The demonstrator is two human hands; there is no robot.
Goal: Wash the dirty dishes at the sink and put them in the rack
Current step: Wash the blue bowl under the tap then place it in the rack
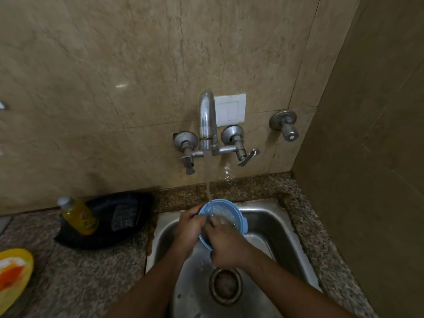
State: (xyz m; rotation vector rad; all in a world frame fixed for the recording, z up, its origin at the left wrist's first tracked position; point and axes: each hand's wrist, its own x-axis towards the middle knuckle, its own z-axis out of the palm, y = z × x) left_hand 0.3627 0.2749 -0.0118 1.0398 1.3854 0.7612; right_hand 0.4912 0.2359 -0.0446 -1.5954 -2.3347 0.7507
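One round blue perforated plastic strainer (220, 216), frame centre, is gripped by the left hand (190, 228) under running water; right hand (226, 243) grip hidden, state unclear; steel sink (275, 226).

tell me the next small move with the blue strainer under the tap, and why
Probably turn the blue strainer a little under the water stream: the left hand grips its near rim, the right hand rubs inside, and water only hits the far edge.

Single head-worn camera, close above the sink (270, 228), looking forward and down, wall tap (207, 120) straight ahead beyond it
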